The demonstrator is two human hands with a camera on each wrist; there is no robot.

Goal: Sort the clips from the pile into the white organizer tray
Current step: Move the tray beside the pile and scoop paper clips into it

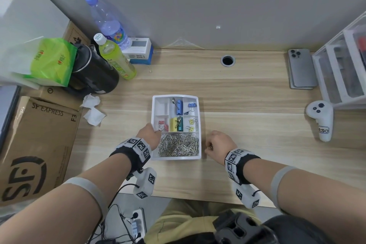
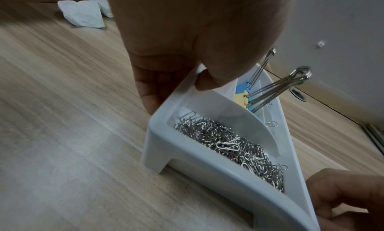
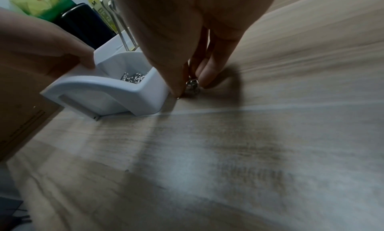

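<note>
The white organizer tray (image 1: 175, 157) sits mid-table. Its front compartment is heaped with silver paper clips (image 1: 178, 144); the smaller compartments hold blue (image 1: 178, 106), yellow (image 1: 174, 124) and pink (image 1: 163, 126) binder clips. My left hand (image 1: 156, 130) grips the tray's left wall (image 2: 166, 113), thumb inside and fingers (image 2: 148, 101) outside. Just right of the tray's front corner (image 3: 145, 93), my right hand (image 1: 208, 147) pinches a few silver paper clips (image 3: 192, 85) against the table between thumb and fingers (image 3: 204, 73).
A phone (image 1: 302, 68), a white controller (image 1: 320, 119) and clear drawers (image 1: 344, 69) stand at the right. Bottles (image 1: 116, 57), a black jug (image 1: 95, 73), crumpled tissues (image 1: 92, 109) and a cardboard box (image 1: 37, 144) crowd the left. A cable hole (image 1: 227, 60) lies at the back.
</note>
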